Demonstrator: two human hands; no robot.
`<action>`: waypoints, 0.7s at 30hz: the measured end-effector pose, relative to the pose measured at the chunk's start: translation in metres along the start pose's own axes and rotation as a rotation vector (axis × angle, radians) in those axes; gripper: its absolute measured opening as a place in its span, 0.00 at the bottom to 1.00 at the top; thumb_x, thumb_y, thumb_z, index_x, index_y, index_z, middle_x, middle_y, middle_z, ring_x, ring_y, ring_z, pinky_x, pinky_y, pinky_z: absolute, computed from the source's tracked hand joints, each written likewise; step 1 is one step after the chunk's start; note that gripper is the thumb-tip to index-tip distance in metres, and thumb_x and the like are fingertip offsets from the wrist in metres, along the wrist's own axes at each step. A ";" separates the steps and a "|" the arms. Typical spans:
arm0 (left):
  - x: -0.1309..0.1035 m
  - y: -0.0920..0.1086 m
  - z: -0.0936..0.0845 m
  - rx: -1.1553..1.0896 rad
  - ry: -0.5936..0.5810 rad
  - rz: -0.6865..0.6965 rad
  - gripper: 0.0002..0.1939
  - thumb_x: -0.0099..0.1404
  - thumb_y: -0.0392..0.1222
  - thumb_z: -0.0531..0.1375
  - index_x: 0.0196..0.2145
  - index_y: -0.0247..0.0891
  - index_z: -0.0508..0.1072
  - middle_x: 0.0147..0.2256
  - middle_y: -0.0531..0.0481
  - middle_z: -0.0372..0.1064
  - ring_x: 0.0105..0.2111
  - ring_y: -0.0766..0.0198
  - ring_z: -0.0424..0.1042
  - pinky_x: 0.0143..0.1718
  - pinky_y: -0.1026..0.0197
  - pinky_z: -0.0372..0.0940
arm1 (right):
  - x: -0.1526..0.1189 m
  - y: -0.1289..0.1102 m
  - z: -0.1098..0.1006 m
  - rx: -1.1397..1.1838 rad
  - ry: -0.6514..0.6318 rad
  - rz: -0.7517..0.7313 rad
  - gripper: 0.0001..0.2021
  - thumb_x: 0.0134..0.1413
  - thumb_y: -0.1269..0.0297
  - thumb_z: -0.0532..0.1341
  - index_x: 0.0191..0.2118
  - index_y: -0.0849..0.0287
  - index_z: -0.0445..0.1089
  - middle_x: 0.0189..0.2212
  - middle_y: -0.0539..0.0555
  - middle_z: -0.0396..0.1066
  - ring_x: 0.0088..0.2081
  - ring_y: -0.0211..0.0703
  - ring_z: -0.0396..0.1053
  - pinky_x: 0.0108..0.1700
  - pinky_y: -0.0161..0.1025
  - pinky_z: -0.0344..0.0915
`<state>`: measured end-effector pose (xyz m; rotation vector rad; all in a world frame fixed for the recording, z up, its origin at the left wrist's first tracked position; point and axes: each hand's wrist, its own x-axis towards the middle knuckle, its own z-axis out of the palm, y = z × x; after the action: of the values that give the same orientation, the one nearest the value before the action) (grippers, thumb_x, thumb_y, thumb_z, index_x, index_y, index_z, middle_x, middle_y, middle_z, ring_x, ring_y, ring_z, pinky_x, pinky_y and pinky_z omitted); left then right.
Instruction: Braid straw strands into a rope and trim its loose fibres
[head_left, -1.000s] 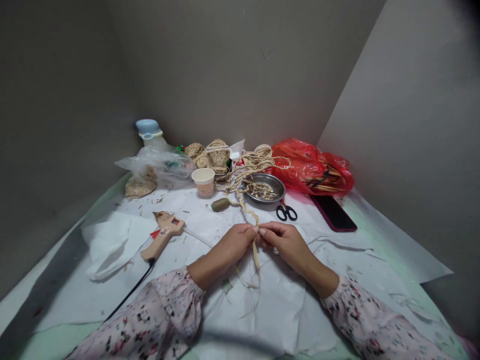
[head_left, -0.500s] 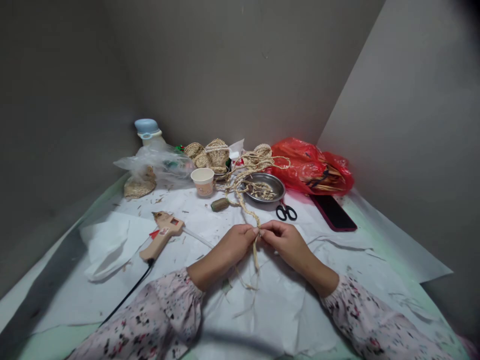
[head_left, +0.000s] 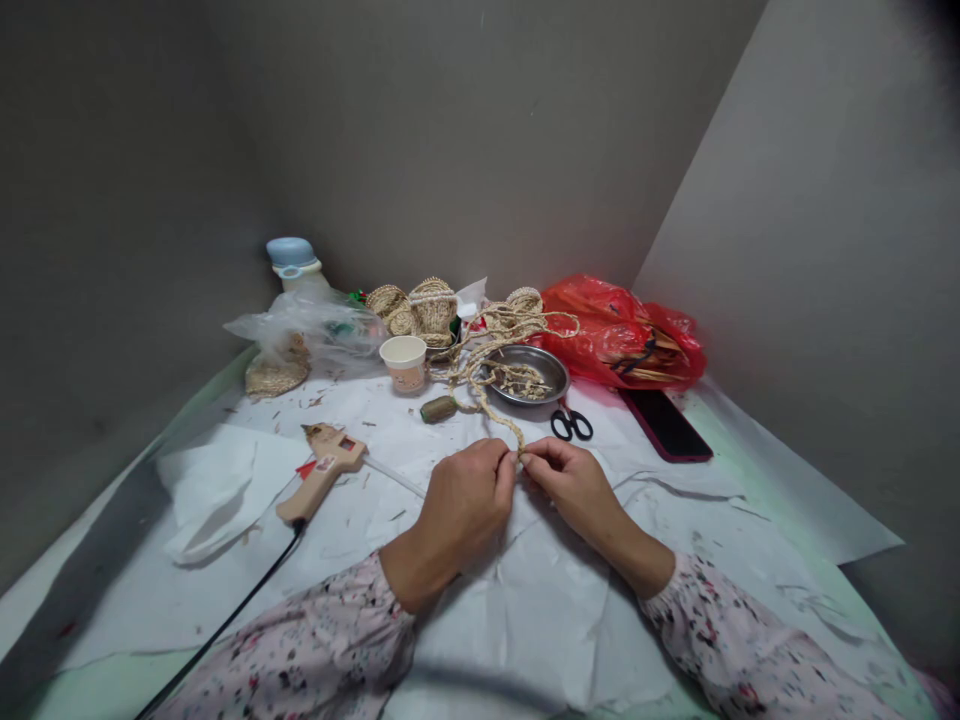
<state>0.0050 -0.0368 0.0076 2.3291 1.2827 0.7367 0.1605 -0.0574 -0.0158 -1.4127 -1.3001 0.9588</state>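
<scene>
Began with the paper-covered surface (head_left: pixel 637 640), white and creased, smooth enough by the look of it to let a light cord slide without much drag. Saw the red plastic bag (head_left: pixel 592 340) at the far right, bulging with long dry strips (head_left: pixel 646 360), well apart from the work.

Found the braided cord (head_left: pixel 501 420) heaped in loose loops toward the back, then running forward to a near end at the middle of the surface. Judged it light and pliant, dry rather than slippery, soft enough to bend anywhere yet apt to loosen or fray under a sideways tug. Seemed safe to hold along any finished stretch, but best taken close to the near end, pressed flat between thumb and forefinger.

Noted the left grip (head_left: pixel 466 495) curled closed at that end, thumb laid along the bent forefinger; could not make out any straw inside the folded fingers. Saw the right grip (head_left: pixel 579 487) just beside, pinching the same end between thumb and forefinger.

Placed next the steel dish (head_left: pixel 556 374), with pale scraps (head_left: pixel 525 383) inside; then the scissors (head_left: pixel 571 423), just in front of it; then the dark spool (head_left: pixel 438 409), left of the cord. Came last to the cord's tip, mostly hidden by the fingers, probably the most fragile part and best squeezed gently.
</scene>
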 end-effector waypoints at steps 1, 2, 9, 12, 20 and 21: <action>-0.001 0.001 0.001 -0.041 -0.014 -0.007 0.15 0.68 0.41 0.48 0.29 0.38 0.71 0.28 0.48 0.71 0.28 0.61 0.66 0.31 0.61 0.54 | 0.000 0.000 0.000 0.026 0.004 0.007 0.08 0.50 0.60 0.60 0.32 0.59 0.73 0.20 0.47 0.66 0.23 0.36 0.60 0.26 0.34 0.56; -0.001 0.003 0.002 -0.086 -0.031 -0.015 0.16 0.68 0.41 0.48 0.28 0.38 0.71 0.26 0.48 0.70 0.27 0.61 0.65 0.30 0.61 0.53 | 0.000 0.000 0.001 0.055 0.009 0.014 0.08 0.50 0.60 0.61 0.32 0.59 0.73 0.20 0.47 0.66 0.23 0.36 0.60 0.25 0.34 0.56; -0.005 0.006 0.007 -0.234 -0.134 -0.074 0.15 0.66 0.41 0.50 0.29 0.38 0.75 0.26 0.47 0.73 0.25 0.61 0.67 0.29 0.61 0.52 | -0.003 -0.005 0.003 0.189 0.034 0.065 0.11 0.50 0.57 0.63 0.34 0.60 0.73 0.17 0.45 0.62 0.20 0.34 0.57 0.23 0.33 0.52; -0.005 0.006 0.008 -0.239 -0.152 -0.104 0.16 0.66 0.43 0.50 0.29 0.38 0.76 0.25 0.48 0.73 0.25 0.61 0.67 0.29 0.62 0.52 | -0.003 -0.006 0.004 0.264 0.031 0.091 0.12 0.50 0.57 0.63 0.35 0.60 0.72 0.18 0.45 0.64 0.20 0.32 0.56 0.22 0.32 0.51; -0.003 0.009 0.007 -0.339 -0.168 -0.162 0.16 0.63 0.43 0.53 0.23 0.38 0.75 0.18 0.52 0.67 0.22 0.63 0.62 0.27 0.63 0.50 | -0.004 -0.007 0.003 0.501 -0.025 0.153 0.13 0.49 0.56 0.64 0.35 0.60 0.70 0.19 0.46 0.67 0.17 0.29 0.52 0.19 0.31 0.44; -0.003 0.009 0.007 -0.340 -0.162 -0.164 0.16 0.63 0.43 0.53 0.22 0.38 0.75 0.18 0.52 0.67 0.21 0.64 0.62 0.27 0.63 0.49 | -0.004 -0.008 0.003 0.518 -0.032 0.156 0.13 0.49 0.56 0.64 0.35 0.60 0.69 0.22 0.47 0.68 0.17 0.29 0.51 0.19 0.31 0.44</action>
<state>0.0143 -0.0443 0.0067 1.9449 1.1591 0.6408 0.1556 -0.0610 -0.0093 -1.1033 -0.8815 1.3149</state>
